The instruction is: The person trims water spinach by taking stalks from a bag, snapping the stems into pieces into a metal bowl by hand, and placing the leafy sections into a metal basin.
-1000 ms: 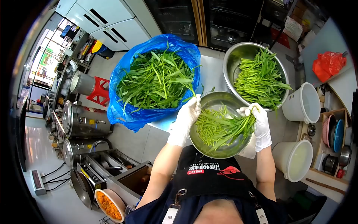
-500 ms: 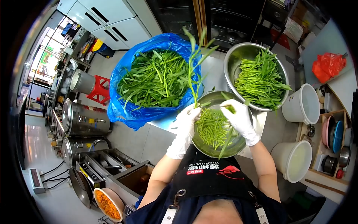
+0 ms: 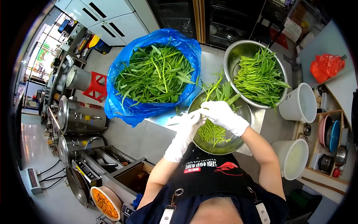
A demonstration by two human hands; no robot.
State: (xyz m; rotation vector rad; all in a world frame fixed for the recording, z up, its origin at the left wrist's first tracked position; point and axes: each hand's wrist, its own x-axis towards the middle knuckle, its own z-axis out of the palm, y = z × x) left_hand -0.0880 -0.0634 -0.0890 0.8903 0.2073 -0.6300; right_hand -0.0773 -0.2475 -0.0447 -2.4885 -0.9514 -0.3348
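Observation:
Both hands wear white gloves and meet over the near metal bowl (image 3: 244,128), which holds short cut green stems (image 3: 213,134). My left hand (image 3: 189,125) is closed in a pinch on the left side of the bowl, on green stems. Beside it, my right hand (image 3: 223,115) has its fingers closed on leafy greens (image 3: 223,91) that stick out above the bowl. A blue plastic bag (image 3: 125,110) full of long leafy greens (image 3: 154,74) stands at the left. In a larger metal bowl (image 3: 232,65) at the upper right lies a bundle of greens (image 3: 259,76).
Two white buckets (image 3: 307,102) (image 3: 294,158) stand at the right, near a shelf with pans and plates. Large metal pots (image 3: 80,115), a red stool (image 3: 97,86) and a bowl of orange shreds (image 3: 105,203) are on the left. A red bag (image 3: 326,68) hangs at the right.
My right hand has moved left to meet my left hand. The leafy bunch it held at the right one second ago has shifted, and the stalk upright in my left hand has come lower.

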